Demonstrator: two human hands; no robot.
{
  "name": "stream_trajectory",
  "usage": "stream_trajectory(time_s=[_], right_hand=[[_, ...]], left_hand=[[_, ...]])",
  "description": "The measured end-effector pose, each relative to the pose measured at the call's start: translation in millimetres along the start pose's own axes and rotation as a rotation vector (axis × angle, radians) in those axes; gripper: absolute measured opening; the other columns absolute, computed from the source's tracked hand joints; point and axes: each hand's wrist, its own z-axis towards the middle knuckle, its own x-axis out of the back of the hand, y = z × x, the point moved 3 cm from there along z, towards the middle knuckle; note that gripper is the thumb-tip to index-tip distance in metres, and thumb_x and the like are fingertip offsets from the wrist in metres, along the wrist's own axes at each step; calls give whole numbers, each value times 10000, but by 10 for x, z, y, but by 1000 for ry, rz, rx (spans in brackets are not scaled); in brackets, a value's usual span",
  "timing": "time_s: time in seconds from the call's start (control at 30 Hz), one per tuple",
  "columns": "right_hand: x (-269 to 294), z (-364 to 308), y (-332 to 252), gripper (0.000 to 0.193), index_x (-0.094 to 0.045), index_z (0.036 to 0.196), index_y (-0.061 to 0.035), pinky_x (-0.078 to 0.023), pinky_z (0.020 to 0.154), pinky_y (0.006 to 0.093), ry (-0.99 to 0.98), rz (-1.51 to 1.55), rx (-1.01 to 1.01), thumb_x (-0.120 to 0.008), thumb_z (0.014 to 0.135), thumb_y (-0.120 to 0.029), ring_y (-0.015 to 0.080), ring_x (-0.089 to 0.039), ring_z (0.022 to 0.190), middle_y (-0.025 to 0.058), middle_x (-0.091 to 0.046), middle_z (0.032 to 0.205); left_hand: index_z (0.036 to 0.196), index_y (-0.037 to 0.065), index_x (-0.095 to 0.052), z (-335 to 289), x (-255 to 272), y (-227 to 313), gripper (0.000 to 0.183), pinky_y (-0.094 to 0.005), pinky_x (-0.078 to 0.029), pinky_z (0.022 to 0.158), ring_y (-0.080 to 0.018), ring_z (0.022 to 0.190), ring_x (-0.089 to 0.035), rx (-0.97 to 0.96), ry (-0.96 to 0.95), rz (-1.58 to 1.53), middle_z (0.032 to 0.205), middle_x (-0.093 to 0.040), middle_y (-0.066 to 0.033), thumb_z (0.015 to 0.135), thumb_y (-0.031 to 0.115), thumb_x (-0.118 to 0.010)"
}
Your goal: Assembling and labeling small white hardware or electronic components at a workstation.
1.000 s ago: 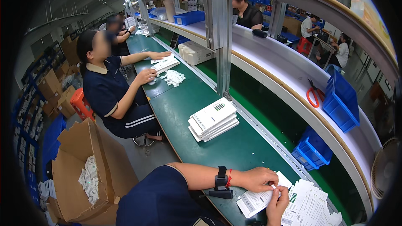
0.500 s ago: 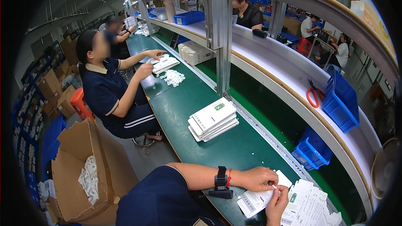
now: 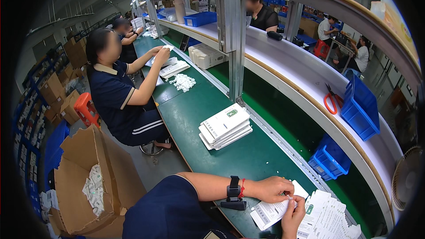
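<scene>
In the head view, the person's left hand point(image 3: 272, 189) is reaching in from the left, with a black strap point(image 3: 234, 190) and a red cord bracelet point(image 3: 242, 187) circling its wrist. Its fingers are curling close together, though whether they are clamping on anything cannot be told. The right hand point(image 3: 293, 214) is meeting it from below, its thumb and forefinger pinching a small white piece point(image 3: 290, 197) just beside the left fingertips. Both hands are working over a flat white printed packet point(image 3: 267, 214), which is lying on the long green tabletop point(image 3: 186, 113) near its right end. A fanned pile of white printed packets point(image 3: 325, 217) is spreading just right of the right hand. Farther up the table, a neat stack of flat white packets point(image 3: 226, 126) is sitting apart from the hands. Beyond it, a heap of small white pieces point(image 3: 182, 82) is lying near a co-worker in a navy shirt point(image 3: 113, 84), who is holding a white piece in raised hands. Red-handled scissors point(image 3: 330, 104) are resting on the white shelf point(image 3: 283, 62) beside a blue plastic bin point(image 3: 361, 108).
</scene>
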Motion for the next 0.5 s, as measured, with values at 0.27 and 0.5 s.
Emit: stream_trajectory(time_s=[0.27, 0.5], right_hand=[[-6, -3, -103, 137, -565, 887, 17, -436, 640, 276, 2, -23, 1, -543, 904, -116, 139, -538, 710, 94, -610, 783], [-3, -4, -38, 161, -561, 873, 22, -437, 615, 283, -3, -36, 3, -527, 917, -130, 139, -539, 682, 104, -610, 764]], left_hand=[[828, 30, -599, -8, -15, -11, 99, -355, -426, 577, -247, 626, -528, -23, -1, 0, 733, -568, -86, 772, 107, -622], [829, 29, -598, -4, -24, -13, 103, -357, -424, 576, -248, 634, -528, -17, -9, -1, 727, -564, -90, 777, 113, -624]])
